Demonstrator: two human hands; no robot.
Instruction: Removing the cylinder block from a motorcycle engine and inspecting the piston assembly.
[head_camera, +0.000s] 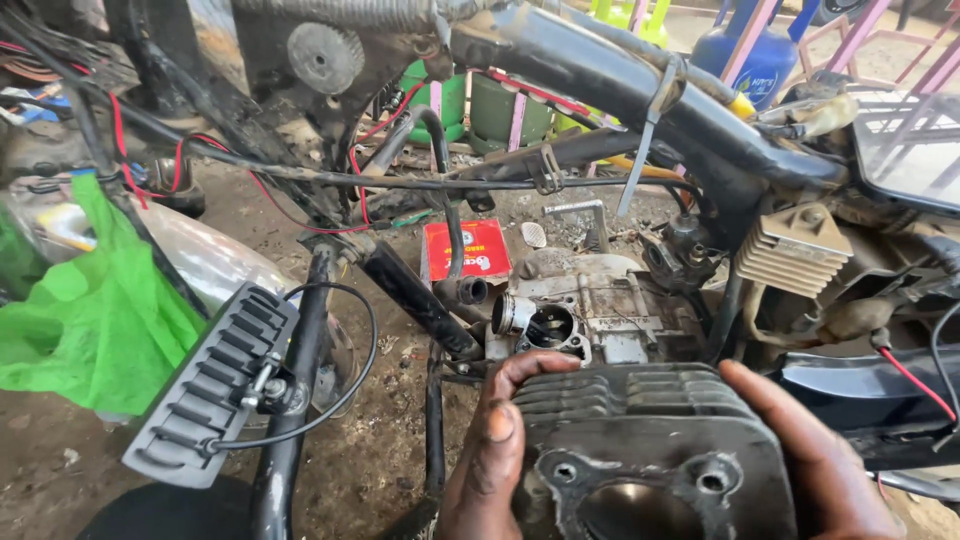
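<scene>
A dark, finned engine cylinder block (640, 440) with a round bore and two bolt holes fills the bottom centre. My left hand (495, 450) grips its left side, fingers curled over the fins. My right hand (815, 450) clasps its right side. Just beyond the block sits the grey motorcycle engine case (600, 315) with an open round port (548, 326), mounted inside the black frame tube (620, 75).
A black ribbed footrest (215, 380) and a bar with cables stand at the left, beside a green plastic bag (95, 320). A red box (467, 250) lies on the dirt ground behind. Green and blue gas cylinders (755, 55) stand at the back. Red wires cross the frame.
</scene>
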